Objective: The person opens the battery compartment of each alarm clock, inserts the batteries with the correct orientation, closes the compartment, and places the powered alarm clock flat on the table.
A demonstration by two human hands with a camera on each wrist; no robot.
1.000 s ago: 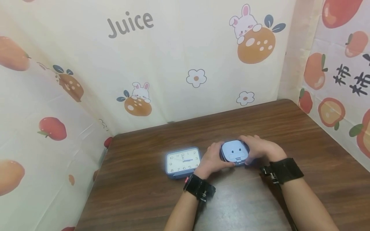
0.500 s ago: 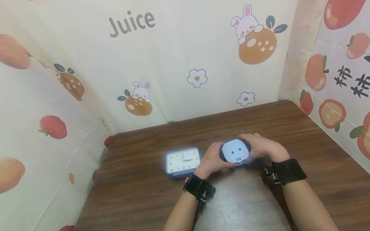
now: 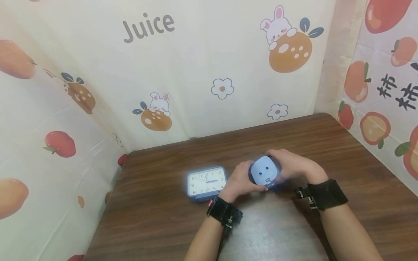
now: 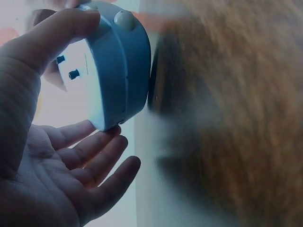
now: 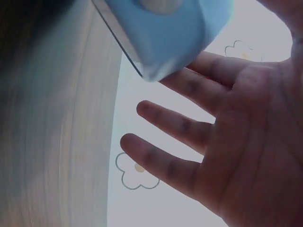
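Both hands hold a small blue alarm clock [image 3: 263, 172], its back turned up toward the head camera with two dark knobs and a battery cover showing. My left hand [image 3: 240, 181] grips the left side, thumb along the near edge and fingers round the far side. On the opposite side, my right hand [image 3: 294, 165] grips the far right corner. The left wrist view shows the clock's blue side wall [image 4: 125, 71] with a pale round nub, the thumb [image 4: 71, 26] lying over its edge. Its dial is hidden. A larger blue-framed clock [image 3: 206, 181] lies face up left of my left hand.
The brown wooden table [image 3: 156, 224] spreads around the hands. A printed curtain [image 3: 196, 54] with fruit and rabbits stands behind it and along both sides. Black straps [image 3: 225, 212] with small cameras sit on both wrists.
The small clock has turned counterclockwise and tipped slightly to the left. My right hand has shifted a little left and away from me with it; my left hand has barely moved.
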